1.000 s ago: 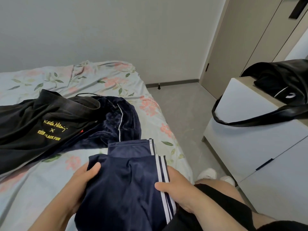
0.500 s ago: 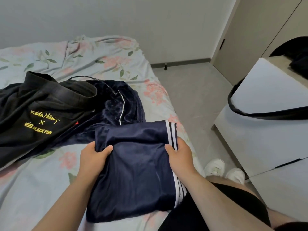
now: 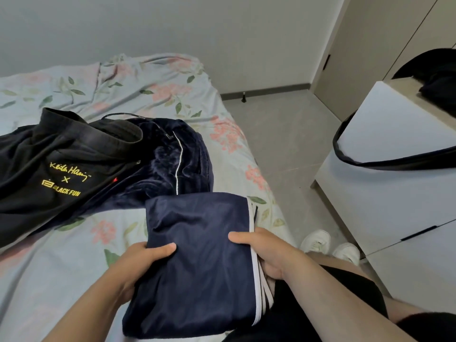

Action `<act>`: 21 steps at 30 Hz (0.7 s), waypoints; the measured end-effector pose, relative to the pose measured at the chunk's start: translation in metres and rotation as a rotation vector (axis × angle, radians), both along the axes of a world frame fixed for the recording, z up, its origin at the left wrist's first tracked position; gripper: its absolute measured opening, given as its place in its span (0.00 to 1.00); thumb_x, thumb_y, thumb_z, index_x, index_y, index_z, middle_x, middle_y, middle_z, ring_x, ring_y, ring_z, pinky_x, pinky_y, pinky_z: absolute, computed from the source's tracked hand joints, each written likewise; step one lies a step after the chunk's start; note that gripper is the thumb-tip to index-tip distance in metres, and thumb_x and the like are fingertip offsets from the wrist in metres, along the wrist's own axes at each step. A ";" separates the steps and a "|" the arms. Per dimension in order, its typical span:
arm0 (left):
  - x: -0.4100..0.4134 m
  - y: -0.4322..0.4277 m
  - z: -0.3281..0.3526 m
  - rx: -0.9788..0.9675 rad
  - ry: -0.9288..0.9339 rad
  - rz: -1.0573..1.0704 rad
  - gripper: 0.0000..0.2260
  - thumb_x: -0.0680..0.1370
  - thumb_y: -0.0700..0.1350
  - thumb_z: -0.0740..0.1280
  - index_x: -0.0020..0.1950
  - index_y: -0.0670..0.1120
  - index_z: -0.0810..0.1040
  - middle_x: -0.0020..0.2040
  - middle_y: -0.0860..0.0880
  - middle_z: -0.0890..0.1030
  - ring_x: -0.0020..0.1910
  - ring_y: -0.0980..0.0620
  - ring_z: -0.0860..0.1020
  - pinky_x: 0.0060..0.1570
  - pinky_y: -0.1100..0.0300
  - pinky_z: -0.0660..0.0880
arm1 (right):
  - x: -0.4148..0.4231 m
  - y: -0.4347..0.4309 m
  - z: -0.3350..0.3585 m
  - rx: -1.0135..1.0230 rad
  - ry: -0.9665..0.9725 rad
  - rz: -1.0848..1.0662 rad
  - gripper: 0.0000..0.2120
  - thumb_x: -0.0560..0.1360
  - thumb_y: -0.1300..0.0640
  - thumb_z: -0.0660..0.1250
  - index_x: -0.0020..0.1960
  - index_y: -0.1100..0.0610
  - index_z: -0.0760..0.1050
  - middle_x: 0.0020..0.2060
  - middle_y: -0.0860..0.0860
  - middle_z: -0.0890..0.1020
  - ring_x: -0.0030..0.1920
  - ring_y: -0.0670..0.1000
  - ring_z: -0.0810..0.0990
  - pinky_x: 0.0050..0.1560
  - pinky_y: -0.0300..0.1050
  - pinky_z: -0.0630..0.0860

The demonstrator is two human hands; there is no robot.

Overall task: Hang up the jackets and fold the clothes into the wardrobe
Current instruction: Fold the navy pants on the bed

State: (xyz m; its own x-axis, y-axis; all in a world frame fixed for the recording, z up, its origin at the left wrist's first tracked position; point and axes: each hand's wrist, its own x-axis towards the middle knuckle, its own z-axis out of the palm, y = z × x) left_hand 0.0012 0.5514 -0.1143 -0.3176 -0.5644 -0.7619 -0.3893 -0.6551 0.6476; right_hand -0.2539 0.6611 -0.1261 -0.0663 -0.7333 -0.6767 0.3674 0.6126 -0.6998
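Note:
A folded navy garment (image 3: 199,255) with white side stripes is held over the near edge of the bed. My left hand (image 3: 142,261) grips its left edge, thumb on top. My right hand (image 3: 265,253) grips the striped right edge, thumb on top and fingers underneath. Further back on the bed lie a black garment with yellow lettering (image 3: 56,169) and a dark blue velvet garment with white piping (image 3: 172,164), both unfolded and overlapping.
The bed (image 3: 153,95) has a floral sheet. A white drawer cabinet (image 3: 394,193) stands at the right with a black bag (image 3: 439,87) on top, its strap hanging over the side. Beige wardrobe doors (image 3: 365,45) are at the back right. Grey floor lies between.
The navy garment has been folded over into a shorter, squarer stack. Both hands slid back along its sides toward me and now grip the stack's edges.

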 end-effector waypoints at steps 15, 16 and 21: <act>-0.039 0.069 0.088 -0.182 0.520 0.057 0.22 0.67 0.40 0.72 0.60 0.39 0.79 0.55 0.36 0.83 0.51 0.36 0.82 0.40 0.49 0.82 | 0.000 0.098 0.104 -0.313 -0.123 -0.278 0.18 0.69 0.59 0.72 0.59 0.61 0.82 0.57 0.62 0.83 0.54 0.60 0.83 0.50 0.52 0.81; -0.050 0.075 0.098 -0.199 0.539 0.024 0.22 0.66 0.40 0.73 0.60 0.40 0.79 0.55 0.37 0.83 0.52 0.36 0.83 0.41 0.49 0.81 | -0.004 0.111 0.114 -0.338 -0.105 -0.316 0.17 0.69 0.60 0.72 0.57 0.60 0.83 0.57 0.61 0.83 0.54 0.60 0.84 0.49 0.52 0.81; -0.119 0.118 0.144 -0.308 0.589 -0.169 0.23 0.62 0.45 0.77 0.57 0.42 0.81 0.53 0.40 0.84 0.51 0.39 0.83 0.51 0.46 0.77 | -0.033 0.194 0.162 -0.472 0.029 -0.532 0.14 0.68 0.60 0.71 0.54 0.56 0.84 0.55 0.59 0.84 0.53 0.59 0.85 0.46 0.50 0.82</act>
State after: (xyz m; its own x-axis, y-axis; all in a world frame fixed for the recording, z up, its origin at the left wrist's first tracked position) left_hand -0.1175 0.6691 0.0295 -0.7325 -0.6339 -0.2483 0.0040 -0.3687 0.9296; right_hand -0.2866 0.8550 0.0359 -0.5094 -0.8111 -0.2875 0.5098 -0.0153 -0.8601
